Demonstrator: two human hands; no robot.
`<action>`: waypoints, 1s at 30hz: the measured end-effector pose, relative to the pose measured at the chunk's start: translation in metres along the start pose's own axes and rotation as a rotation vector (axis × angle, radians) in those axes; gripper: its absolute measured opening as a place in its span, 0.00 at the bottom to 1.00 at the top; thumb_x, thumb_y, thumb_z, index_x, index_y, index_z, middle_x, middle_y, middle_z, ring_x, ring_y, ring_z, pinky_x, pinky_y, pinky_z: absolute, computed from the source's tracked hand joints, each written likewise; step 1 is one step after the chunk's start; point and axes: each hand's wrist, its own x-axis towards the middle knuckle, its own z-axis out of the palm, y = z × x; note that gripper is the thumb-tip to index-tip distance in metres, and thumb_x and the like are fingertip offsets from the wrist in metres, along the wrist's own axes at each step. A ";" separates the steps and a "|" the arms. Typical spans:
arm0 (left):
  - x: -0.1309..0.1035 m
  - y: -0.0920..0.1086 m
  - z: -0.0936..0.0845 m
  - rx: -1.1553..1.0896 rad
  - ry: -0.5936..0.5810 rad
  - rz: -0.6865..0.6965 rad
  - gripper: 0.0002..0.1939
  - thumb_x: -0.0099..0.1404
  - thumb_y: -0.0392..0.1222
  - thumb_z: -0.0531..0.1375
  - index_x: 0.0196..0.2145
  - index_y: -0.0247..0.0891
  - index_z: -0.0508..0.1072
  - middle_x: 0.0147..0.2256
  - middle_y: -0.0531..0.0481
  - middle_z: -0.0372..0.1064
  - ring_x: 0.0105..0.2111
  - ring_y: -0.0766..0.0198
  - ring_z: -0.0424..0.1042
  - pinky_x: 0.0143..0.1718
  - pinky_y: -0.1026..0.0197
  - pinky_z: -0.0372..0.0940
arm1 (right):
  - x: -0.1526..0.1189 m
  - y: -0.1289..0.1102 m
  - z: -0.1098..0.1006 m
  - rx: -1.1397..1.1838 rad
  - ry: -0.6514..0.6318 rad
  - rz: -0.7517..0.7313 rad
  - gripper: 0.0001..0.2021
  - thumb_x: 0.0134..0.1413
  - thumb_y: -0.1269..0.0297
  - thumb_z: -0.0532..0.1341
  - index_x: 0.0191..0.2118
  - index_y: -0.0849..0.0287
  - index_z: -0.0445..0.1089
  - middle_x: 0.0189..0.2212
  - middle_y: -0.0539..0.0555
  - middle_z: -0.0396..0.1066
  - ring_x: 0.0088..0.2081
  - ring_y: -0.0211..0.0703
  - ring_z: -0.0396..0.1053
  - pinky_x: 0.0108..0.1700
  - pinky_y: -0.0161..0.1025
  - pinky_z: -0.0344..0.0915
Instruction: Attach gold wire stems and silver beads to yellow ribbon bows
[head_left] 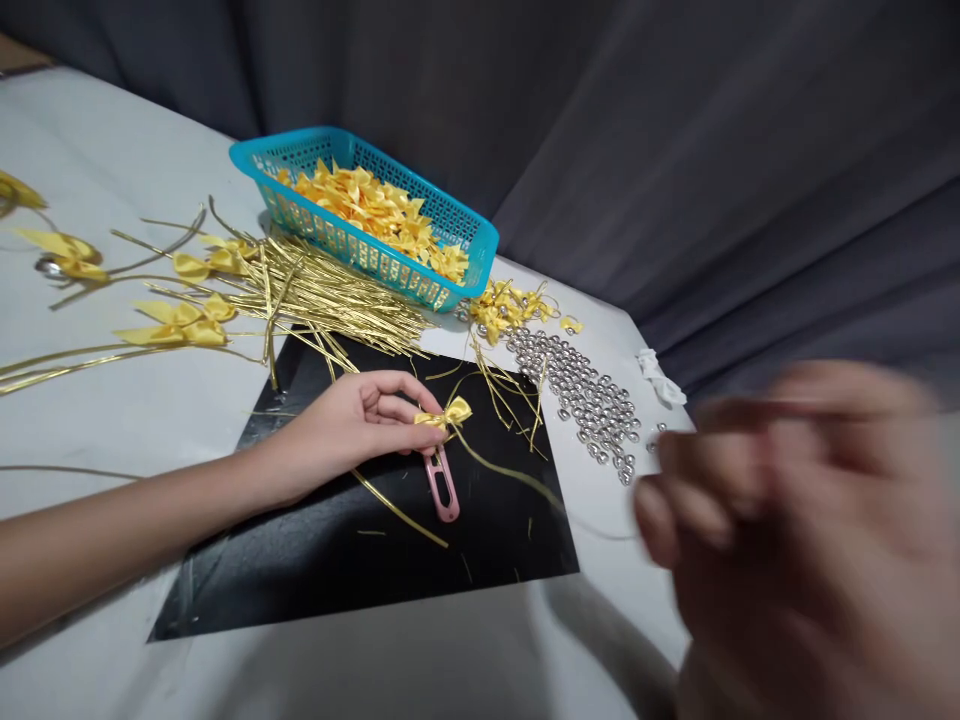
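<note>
My left hand (386, 420) is closed in a pinch on a small yellow ribbon bow (456, 411), held above a black mat (315, 560). A thin gold cord (517, 474) curves from the bow to the right, reaching the edge of my right hand (802, 520). That hand is large, close to the camera and smeared by motion; its fingers are curled, apparently around the cord's far end. Just below the bow is a pink slotted piece (442, 492), its top hidden by my left fingers. Another gold cord (397, 510) lies across the mat.
A blue basket (300, 208) of yellow bows (367, 210) stands at the back. Before it lies a heap of gold cords (337, 290). Silver beads (577, 390) spread to the right, near a white crumpled piece (660, 377). Corded bows (180, 322) lie left. A dark curtain (585, 130) hangs behind.
</note>
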 end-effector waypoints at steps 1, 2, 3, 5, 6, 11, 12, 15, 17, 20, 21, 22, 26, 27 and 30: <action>0.000 0.000 0.000 -0.012 0.005 0.005 0.09 0.51 0.36 0.69 0.29 0.36 0.72 0.25 0.55 0.77 0.27 0.70 0.74 0.31 0.71 0.66 | -0.004 0.004 0.018 0.071 -0.065 0.124 0.04 0.62 0.65 0.50 0.38 0.48 0.61 0.18 0.44 0.51 0.17 0.33 0.52 0.16 0.32 0.53; 0.000 0.000 -0.001 -0.025 0.003 0.011 0.09 0.51 0.36 0.69 0.30 0.36 0.73 0.25 0.55 0.77 0.27 0.70 0.75 0.32 0.71 0.66 | -0.007 0.010 0.034 0.125 -0.159 0.182 0.03 0.62 0.66 0.50 0.37 0.50 0.59 0.18 0.43 0.54 0.16 0.32 0.52 0.15 0.30 0.52; 0.000 -0.001 -0.001 -0.042 -0.005 0.018 0.09 0.51 0.36 0.69 0.30 0.36 0.73 0.25 0.55 0.77 0.27 0.70 0.75 0.32 0.71 0.66 | -0.010 0.018 0.048 0.110 -0.198 0.288 0.02 0.62 0.65 0.50 0.37 0.52 0.58 0.20 0.44 0.59 0.17 0.31 0.54 0.18 0.31 0.55; -0.001 -0.001 -0.003 -0.081 -0.032 0.037 0.08 0.53 0.36 0.68 0.31 0.36 0.74 0.26 0.54 0.78 0.28 0.70 0.75 0.33 0.71 0.66 | -0.014 0.036 0.068 0.105 -0.261 0.376 0.04 0.64 0.62 0.49 0.37 0.54 0.56 0.22 0.45 0.62 0.18 0.31 0.55 0.19 0.30 0.55; -0.001 -0.001 -0.004 -0.100 -0.045 0.047 0.07 0.54 0.36 0.67 0.31 0.36 0.74 0.26 0.54 0.78 0.28 0.70 0.75 0.33 0.71 0.66 | -0.015 0.044 0.073 0.110 -0.265 0.388 0.05 0.64 0.61 0.50 0.36 0.54 0.55 0.22 0.44 0.62 0.18 0.31 0.56 0.18 0.30 0.53; -0.002 -0.003 -0.006 -0.124 -0.074 0.063 0.04 0.54 0.36 0.67 0.30 0.36 0.78 0.25 0.52 0.78 0.27 0.70 0.75 0.32 0.72 0.66 | -0.017 0.063 0.082 0.129 -0.170 0.366 0.06 0.62 0.61 0.52 0.35 0.55 0.55 0.20 0.42 0.59 0.18 0.30 0.54 0.19 0.30 0.53; -0.003 -0.003 -0.006 -0.125 -0.081 0.065 0.04 0.54 0.37 0.67 0.30 0.36 0.78 0.24 0.52 0.78 0.27 0.69 0.75 0.32 0.72 0.66 | -0.017 0.063 0.083 0.131 -0.160 0.372 0.06 0.61 0.61 0.52 0.35 0.55 0.54 0.19 0.42 0.59 0.18 0.30 0.54 0.20 0.30 0.52; -0.002 -0.004 -0.005 -0.136 -0.080 0.070 0.04 0.54 0.38 0.67 0.29 0.38 0.79 0.25 0.52 0.78 0.27 0.68 0.76 0.35 0.70 0.67 | -0.018 0.064 0.086 0.121 -0.135 0.362 0.07 0.61 0.61 0.53 0.35 0.55 0.54 0.18 0.41 0.59 0.18 0.29 0.54 0.20 0.29 0.51; -0.001 -0.004 -0.004 -0.136 -0.059 0.063 0.04 0.54 0.39 0.67 0.29 0.38 0.80 0.25 0.52 0.78 0.28 0.67 0.76 0.35 0.69 0.67 | -0.019 0.065 0.089 0.114 -0.117 0.347 0.06 0.61 0.62 0.53 0.35 0.56 0.54 0.18 0.41 0.60 0.17 0.29 0.54 0.20 0.29 0.52; 0.000 -0.004 -0.004 -0.127 -0.037 0.054 0.05 0.54 0.41 0.68 0.28 0.38 0.80 0.25 0.52 0.78 0.28 0.67 0.75 0.35 0.70 0.66 | -0.020 0.066 0.092 0.102 -0.103 0.343 0.06 0.61 0.62 0.53 0.34 0.56 0.54 0.18 0.41 0.61 0.17 0.28 0.54 0.19 0.28 0.51; 0.000 -0.004 -0.004 -0.125 -0.039 0.052 0.05 0.54 0.42 0.68 0.27 0.38 0.80 0.24 0.52 0.78 0.28 0.68 0.75 0.35 0.70 0.66 | -0.020 0.066 0.093 0.099 -0.104 0.341 0.07 0.60 0.63 0.53 0.33 0.56 0.54 0.18 0.41 0.60 0.17 0.27 0.53 0.19 0.28 0.51; 0.000 -0.004 -0.004 -0.127 -0.047 0.050 0.05 0.54 0.43 0.67 0.27 0.38 0.79 0.24 0.52 0.77 0.28 0.68 0.74 0.35 0.71 0.66 | -0.020 0.066 0.093 0.094 -0.109 0.337 0.07 0.60 0.63 0.53 0.33 0.56 0.54 0.18 0.41 0.60 0.16 0.27 0.53 0.19 0.27 0.51; 0.000 -0.005 -0.004 -0.146 -0.039 0.052 0.05 0.55 0.42 0.67 0.27 0.39 0.79 0.24 0.54 0.76 0.27 0.70 0.73 0.34 0.71 0.65 | -0.019 0.064 0.089 0.098 -0.148 0.348 0.08 0.57 0.63 0.56 0.33 0.56 0.54 0.18 0.41 0.62 0.16 0.26 0.54 0.18 0.26 0.51; 0.001 -0.005 -0.005 -0.153 -0.019 0.055 0.05 0.55 0.42 0.67 0.27 0.39 0.79 0.25 0.54 0.76 0.27 0.71 0.72 0.34 0.72 0.64 | -0.018 0.063 0.086 0.105 -0.158 0.370 0.09 0.56 0.62 0.58 0.34 0.56 0.55 0.18 0.41 0.62 0.16 0.27 0.55 0.18 0.26 0.52; 0.002 -0.005 -0.005 -0.185 0.052 0.057 0.05 0.54 0.42 0.68 0.27 0.39 0.79 0.26 0.55 0.75 0.29 0.73 0.71 0.33 0.74 0.63 | -0.011 0.059 0.075 0.089 -0.179 0.472 0.10 0.55 0.58 0.57 0.38 0.56 0.57 0.18 0.43 0.66 0.15 0.28 0.56 0.17 0.26 0.54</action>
